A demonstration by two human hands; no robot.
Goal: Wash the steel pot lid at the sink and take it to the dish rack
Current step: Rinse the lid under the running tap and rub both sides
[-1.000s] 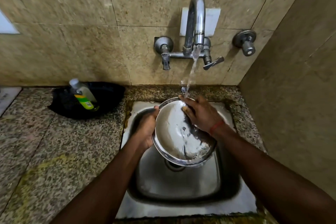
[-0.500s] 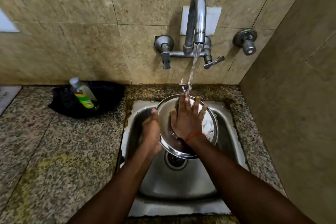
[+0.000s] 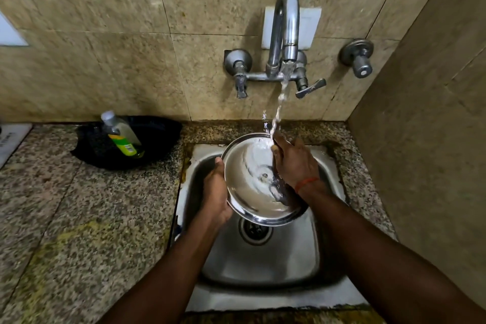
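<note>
The round steel pot lid [image 3: 249,181] is held tilted over the steel sink [image 3: 263,268], its concave inner side facing me. My left hand [image 3: 215,192] grips its left rim from outside. My right hand [image 3: 294,166] lies flat with spread fingers against the lid's right inner side. Water from the wall tap [image 3: 286,34] falls onto the lid's upper edge beside my right fingers. The dish rack is not in view.
A dish soap bottle [image 3: 121,134] leans in a black bowl [image 3: 157,137] on the speckled granite counter [image 3: 79,218] left of the sink. A tiled wall stands close on the right. A drain [image 3: 255,230] sits below the lid.
My right hand slid from the middle of the lid to its right side, baring the wet inner surface. The lid tilted slightly; my left hand kept its hold.
</note>
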